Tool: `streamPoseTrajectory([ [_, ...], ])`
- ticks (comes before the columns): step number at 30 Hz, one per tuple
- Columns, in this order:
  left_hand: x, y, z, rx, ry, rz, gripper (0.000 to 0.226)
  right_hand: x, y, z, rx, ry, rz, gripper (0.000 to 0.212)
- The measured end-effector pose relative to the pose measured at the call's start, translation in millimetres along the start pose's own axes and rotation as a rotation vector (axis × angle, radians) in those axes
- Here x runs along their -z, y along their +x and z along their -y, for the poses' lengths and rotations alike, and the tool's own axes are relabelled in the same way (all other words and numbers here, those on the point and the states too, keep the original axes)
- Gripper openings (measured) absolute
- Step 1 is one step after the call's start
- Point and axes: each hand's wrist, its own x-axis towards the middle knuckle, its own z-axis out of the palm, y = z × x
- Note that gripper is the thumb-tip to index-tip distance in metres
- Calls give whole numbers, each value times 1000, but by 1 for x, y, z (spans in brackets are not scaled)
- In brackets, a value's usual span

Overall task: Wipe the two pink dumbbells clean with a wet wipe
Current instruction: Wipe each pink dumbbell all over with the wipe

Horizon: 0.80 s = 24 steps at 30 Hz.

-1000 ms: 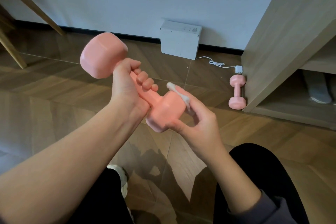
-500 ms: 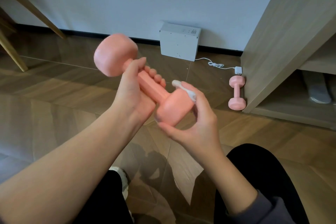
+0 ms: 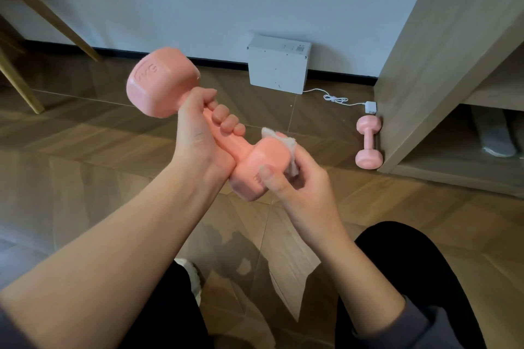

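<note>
Wet wipe (image 3: 289, 147) against held pink dumbbell (image 3: 161, 82)

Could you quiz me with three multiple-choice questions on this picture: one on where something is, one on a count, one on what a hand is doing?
1. Where does the second dumbbell lie?
A. On the floor beside the wooden cabinet
B. On top of the white box
C. On the person's lap

2. How many pink dumbbells are in view?
A. One
B. Two
C. Three

3. What is the left hand doing?
A. Resting open on the floor
B. Pressing the wet wipe
C. Gripping the handle of the raised dumbbell

Answers:
1. A, it lies on the floor at the foot of the cabinet's side panel.
2. B, one is held up and one lies on the floor.
3. C, its fingers wrap the handle, while the right hand presses the wet wipe on the near head.
</note>
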Motion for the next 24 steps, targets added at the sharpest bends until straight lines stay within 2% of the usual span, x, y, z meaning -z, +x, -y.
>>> streamPoseTrajectory([
  [2, 1, -1, -1, -8, 9, 17, 33, 1, -1, -1, -46, 22, 16, 63],
  [7, 1, -1, -1, -16, 2, 17, 32, 2, -6, 1, 217, -67, -134, 50],
  [13, 1, 1, 3, 5, 8, -32, 32, 2, 0, -1, 75, -114, -11, 52],
  [18, 2, 3, 3, 18, 19, -43, 31, 0, -6, -1, 309, -167, -161, 43],
  [20, 1, 3, 4, 11, 23, -63, 31, -1, -5, 0, 301, -200, -137, 41],
  [22, 1, 4, 4, 12, 10, -86, 30, -1, -1, 2, 199, -252, -32, 48],
  [24, 1, 5, 3, 20, -4, -108, 31, 3, 1, 1, 126, -348, 64, 69],
])
